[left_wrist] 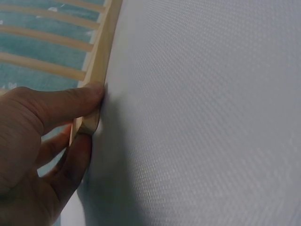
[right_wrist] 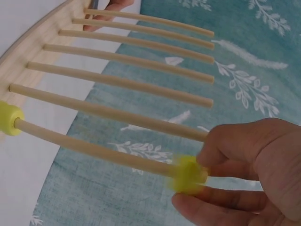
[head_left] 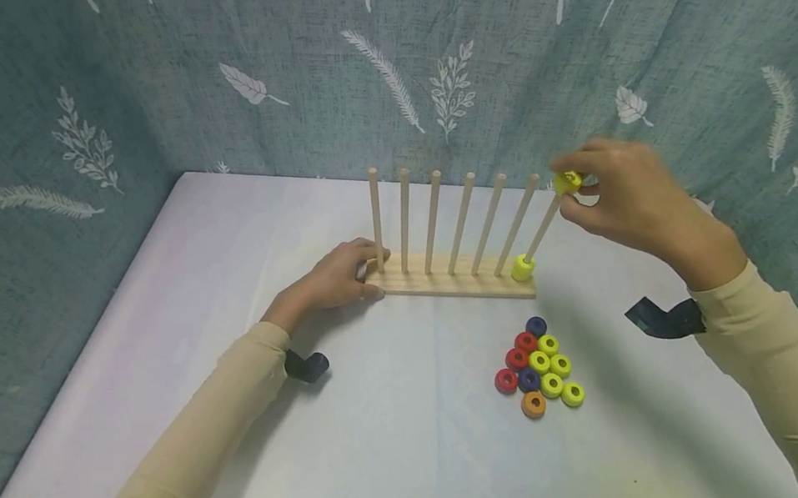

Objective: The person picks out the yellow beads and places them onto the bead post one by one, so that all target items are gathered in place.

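A wooden peg rack with several upright pegs stands on the white table. My left hand grips the left end of its base, thumb on the front edge and fingers curled behind, as the left wrist view shows. Up at the top of the rightmost peg, my right hand pinches a yellow ring. That ring is around the peg's tip and blurred in the right wrist view. At the foot of the same peg sits more yellow, one ring or a short stack; I cannot tell which.
In front of the rack's right end lies a cluster of loose rings: yellow, red, dark blue and one orange ring. A teal curtain with white leaf prints hangs behind the table.
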A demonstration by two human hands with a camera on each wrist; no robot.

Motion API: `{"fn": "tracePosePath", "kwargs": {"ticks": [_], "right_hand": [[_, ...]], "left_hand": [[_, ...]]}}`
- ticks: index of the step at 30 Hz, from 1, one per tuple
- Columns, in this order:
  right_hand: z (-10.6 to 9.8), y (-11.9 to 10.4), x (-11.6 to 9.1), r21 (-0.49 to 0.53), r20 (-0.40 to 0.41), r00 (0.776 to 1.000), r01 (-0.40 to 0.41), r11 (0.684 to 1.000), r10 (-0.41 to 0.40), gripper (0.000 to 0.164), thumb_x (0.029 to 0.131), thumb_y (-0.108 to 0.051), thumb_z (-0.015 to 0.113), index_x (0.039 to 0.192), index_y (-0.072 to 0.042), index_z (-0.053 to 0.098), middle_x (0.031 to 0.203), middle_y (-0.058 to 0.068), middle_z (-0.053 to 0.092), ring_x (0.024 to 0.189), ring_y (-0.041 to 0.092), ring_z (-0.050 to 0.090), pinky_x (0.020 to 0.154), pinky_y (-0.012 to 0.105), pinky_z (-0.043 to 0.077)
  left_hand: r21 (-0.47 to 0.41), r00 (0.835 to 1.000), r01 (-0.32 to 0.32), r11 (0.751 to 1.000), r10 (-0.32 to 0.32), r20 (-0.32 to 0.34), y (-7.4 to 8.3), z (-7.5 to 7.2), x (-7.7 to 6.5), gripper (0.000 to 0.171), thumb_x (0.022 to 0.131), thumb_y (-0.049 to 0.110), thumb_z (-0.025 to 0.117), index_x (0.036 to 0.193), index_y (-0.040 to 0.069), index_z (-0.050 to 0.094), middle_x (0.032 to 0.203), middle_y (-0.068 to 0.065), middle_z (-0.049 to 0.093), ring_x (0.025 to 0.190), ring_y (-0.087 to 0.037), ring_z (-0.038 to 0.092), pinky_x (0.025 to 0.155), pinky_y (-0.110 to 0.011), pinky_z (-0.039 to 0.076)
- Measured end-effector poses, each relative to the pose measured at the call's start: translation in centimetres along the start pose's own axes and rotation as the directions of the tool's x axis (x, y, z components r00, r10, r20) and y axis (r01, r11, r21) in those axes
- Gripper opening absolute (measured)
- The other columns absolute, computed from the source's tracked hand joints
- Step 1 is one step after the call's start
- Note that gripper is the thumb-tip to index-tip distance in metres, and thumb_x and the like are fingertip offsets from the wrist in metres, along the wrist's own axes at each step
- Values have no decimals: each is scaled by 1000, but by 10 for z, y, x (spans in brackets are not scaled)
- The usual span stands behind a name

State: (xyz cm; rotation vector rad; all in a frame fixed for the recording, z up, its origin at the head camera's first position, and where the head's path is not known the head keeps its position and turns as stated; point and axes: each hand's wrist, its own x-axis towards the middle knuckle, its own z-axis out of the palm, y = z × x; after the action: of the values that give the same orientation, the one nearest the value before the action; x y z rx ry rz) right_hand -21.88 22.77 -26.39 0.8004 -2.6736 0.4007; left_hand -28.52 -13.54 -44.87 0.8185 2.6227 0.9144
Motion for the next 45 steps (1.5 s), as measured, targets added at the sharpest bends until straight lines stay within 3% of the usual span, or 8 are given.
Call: {"fn": "tracePosePath", "kwargs": {"ticks": [11,20,36,39,42,45], "right_hand": [[-2,0,-3,9,38,998,-53,999,52,42,82,0,72,123,5,66,113,23,65,95,39,68,77,54,58],[-5,2,-8,20,32,998,-53,998,52,44,82,0,73,125,4,65,117,23,64,94,39,68,76,54,58],[-18,0,-39,21,-88,996,-24,999,25,61,77,4,79,134,2,59,118,21,65,96,36,67,72,50,59],[-20,-3,-47,16,-106,994,-27,999,29,62,76,4,80,134,2,59,114,19,66,96,33,67,73,46,58],[-21,-5,-56,11,-129,991,-29,1000,31,59,74,4,80,130,3,61,112,18,66,95,31,67,77,25,57],[-20,-5,-66,2,-144,989,-28,1000,28,53,73,4,81,124,4,64,110,17,67,93,30,68,79,7,47]], "left_hand": [[-6,1000,25,1000,-25,-3,0,0,-1,66,81,15,85,140,3,57,145,-16,50,137,-35,42,115,-50,30],[-11,1000,4,1000,-4,5,0,-1,-1,63,82,16,84,139,4,58,144,-15,51,136,-34,43,114,-49,33],[-14,1000,-2,1000,2,-13,2,3,-1,61,82,12,84,137,4,60,143,-15,52,135,-35,43,114,-49,32],[-11,1000,-2,1000,2,-13,2,3,-1,62,82,12,84,138,4,59,143,-15,52,135,-34,44,114,-48,32],[-7,1000,-5,1000,5,-8,2,2,0,62,82,13,84,138,4,59,143,-15,52,136,-34,43,114,-48,32],[3,1000,-6,1000,6,-5,2,1,0,62,82,14,84,138,4,59,143,-16,52,135,-34,44,114,-49,34]]}}
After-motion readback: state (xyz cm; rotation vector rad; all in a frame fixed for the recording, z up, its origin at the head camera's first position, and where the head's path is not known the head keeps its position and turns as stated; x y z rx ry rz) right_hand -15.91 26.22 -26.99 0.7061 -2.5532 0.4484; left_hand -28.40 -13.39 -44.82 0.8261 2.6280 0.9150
